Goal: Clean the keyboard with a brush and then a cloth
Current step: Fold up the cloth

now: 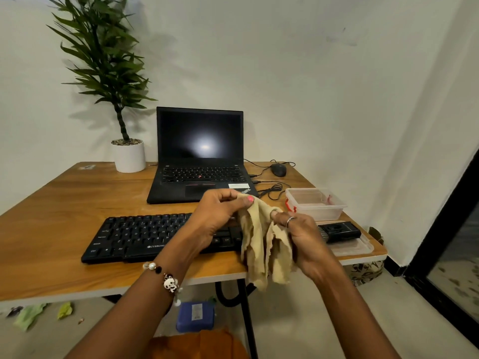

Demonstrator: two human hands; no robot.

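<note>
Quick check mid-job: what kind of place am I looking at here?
Probably a small home or office workstation: a wooden desk against a plain wall, carrying an open laptop, a separate black keyboard and a wired mouse, with a potted plant at the back.

My left hand (216, 215) and right hand (302, 233) hold a cloth (263, 244) between them, above the keyboard (137, 235) on the table (64, 203). Beyond my hands sits a laptop (199, 156). Right of my right hand lie a brush (339, 231) and a container (315, 203).
</note>
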